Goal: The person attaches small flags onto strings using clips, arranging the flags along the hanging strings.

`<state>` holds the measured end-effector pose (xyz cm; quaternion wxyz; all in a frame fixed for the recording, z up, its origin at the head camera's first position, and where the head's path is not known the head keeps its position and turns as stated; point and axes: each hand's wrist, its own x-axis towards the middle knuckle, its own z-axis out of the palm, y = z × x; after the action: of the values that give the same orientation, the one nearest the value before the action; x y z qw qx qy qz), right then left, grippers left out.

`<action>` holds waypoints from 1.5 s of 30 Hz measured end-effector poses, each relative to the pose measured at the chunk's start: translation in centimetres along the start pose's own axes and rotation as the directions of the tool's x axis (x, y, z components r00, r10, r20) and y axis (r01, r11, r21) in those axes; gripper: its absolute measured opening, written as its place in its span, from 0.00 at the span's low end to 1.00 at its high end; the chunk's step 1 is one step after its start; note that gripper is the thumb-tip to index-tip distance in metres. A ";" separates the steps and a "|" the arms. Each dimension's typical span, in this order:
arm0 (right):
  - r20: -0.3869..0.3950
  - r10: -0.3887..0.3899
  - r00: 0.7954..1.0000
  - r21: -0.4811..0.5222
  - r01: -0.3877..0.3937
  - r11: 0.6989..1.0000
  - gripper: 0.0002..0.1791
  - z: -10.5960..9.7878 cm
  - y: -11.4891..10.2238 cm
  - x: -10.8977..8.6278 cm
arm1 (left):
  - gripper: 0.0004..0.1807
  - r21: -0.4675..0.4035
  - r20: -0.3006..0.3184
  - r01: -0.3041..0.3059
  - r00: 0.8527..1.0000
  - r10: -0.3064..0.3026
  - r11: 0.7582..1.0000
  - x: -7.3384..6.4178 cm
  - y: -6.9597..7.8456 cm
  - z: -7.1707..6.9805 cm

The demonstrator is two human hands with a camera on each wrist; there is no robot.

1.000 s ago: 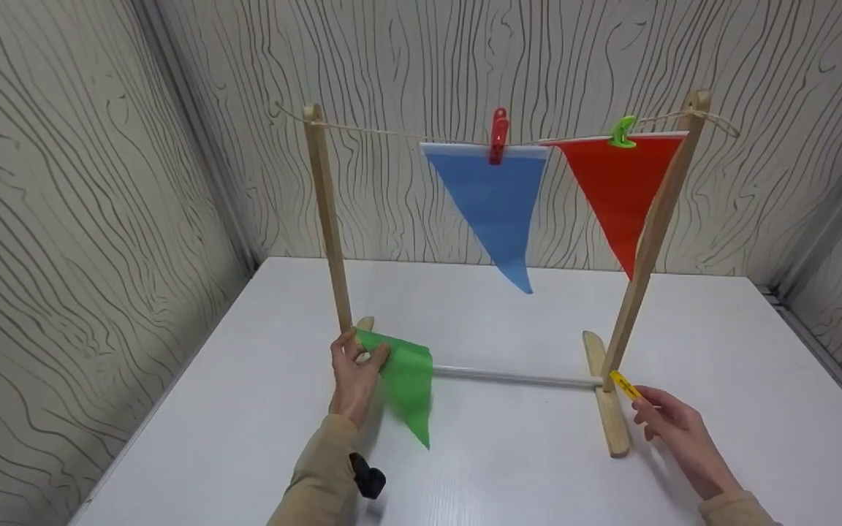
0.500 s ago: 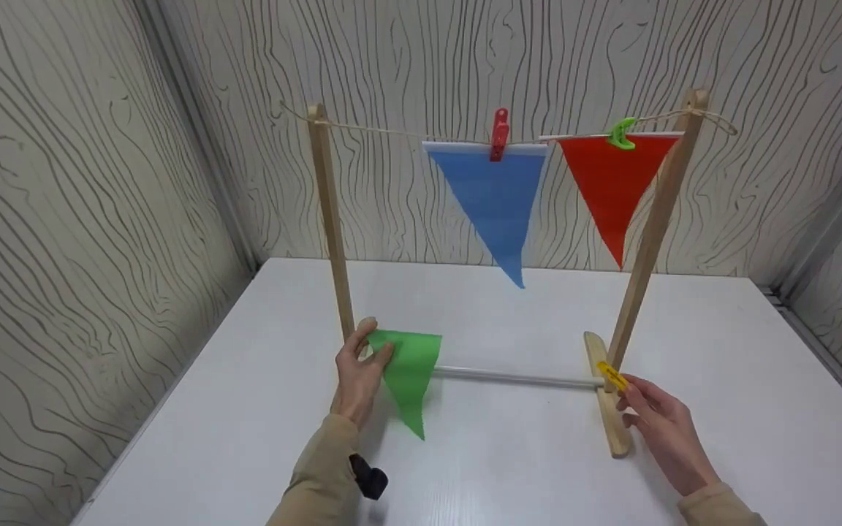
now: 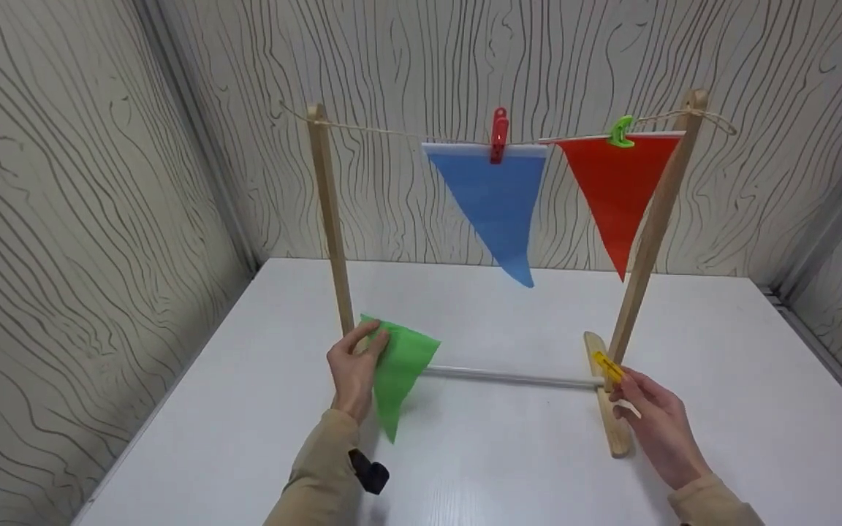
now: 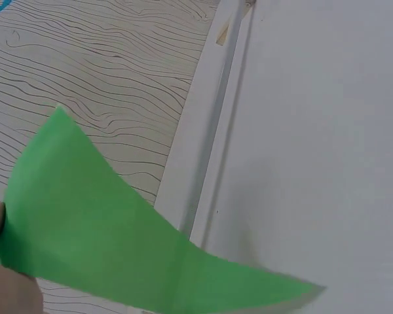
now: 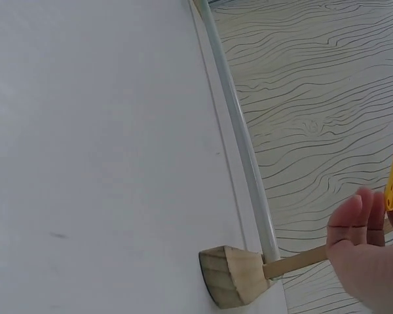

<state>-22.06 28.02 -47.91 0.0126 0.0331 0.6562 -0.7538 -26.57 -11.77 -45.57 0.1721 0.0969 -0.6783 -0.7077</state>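
Observation:
My left hand (image 3: 351,376) pinches the upper left part of a green pennant flag (image 3: 400,365) between thumb and fingers, near the foot of the left post. The flag's tip hangs down; in the left wrist view the green cloth (image 4: 98,229) spreads out from the fingers. My right hand (image 3: 658,424) pinches a yellow clothespin (image 3: 609,367) in front of the right post's base. Above, a blue pennant (image 3: 494,204) hangs from the string (image 3: 377,129) by a red clothespin (image 3: 498,135), and a red pennant (image 3: 618,190) by a light green clip (image 3: 621,132).
Two wooden posts, the left post (image 3: 330,219) and the right post (image 3: 655,234), carry the string. A white rod (image 3: 516,377) joins them low down, and a wooden foot (image 3: 615,431) supports the right one. The stand is on a white table (image 3: 479,467) before patterned walls.
The green flag has swung and tilted, its right corner dropping in the last half second. My right hand has moved left and slightly up with the yellow clothespin. The hanging pennants sway slightly.

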 end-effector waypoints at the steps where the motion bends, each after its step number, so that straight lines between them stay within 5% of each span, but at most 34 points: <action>1: 0.005 -0.010 1.000 0.019 0.010 1.000 0.10 0.1 0.0 0.0 | 0.15 -0.012 -0.020 0.004 1.000 -0.005 1.000 0.0 0.0 0.0; 9: 0.031 -0.016 0.999 0.061 0.014 0.998 0.10 0.8 -0.3 0.2 | 0.12 -0.052 -0.132 0.041 0.990 -0.048 0.998 0.3 0.6 0.3; 17: 0.036 -0.031 0.999 0.057 0.029 0.998 0.11 2.3 -1.1 0.4 | 0.16 -0.107 -0.116 0.027 0.992 -0.040 0.994 0.8 1.7 0.4; 22: 0.059 -0.058 0.997 0.163 0.048 0.985 0.12 3.1 -1.4 0.7 | 0.25 -0.115 -0.101 0.033 0.994 -0.045 0.993 0.9 2.3 0.5; 27: 0.089 -0.072 0.993 0.348 0.037 0.937 0.14 3.8 -1.8 0.9 | 0.29 -0.114 -0.069 0.028 0.997 -0.036 0.993 0.9 2.9 0.3; 35: 0.085 -0.130 0.988 0.493 0.072 0.867 0.14 5.4 -2.8 0.8 | 0.19 -0.208 0.006 -0.009 1.000 0.011 0.978 0.9 4.3 0.0; 45: 0.035 -0.142 0.989 0.678 0.081 0.730 0.12 7.4 -4.8 0.7 | 0.18 -0.352 0.005 0.019 1.000 -0.019 0.936 1.1 6.3 0.1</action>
<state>-23.32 21.35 -42.21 -0.0177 -0.0360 0.3382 -0.9402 -26.89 -12.25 -39.23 0.1793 0.0707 -0.5400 -0.8193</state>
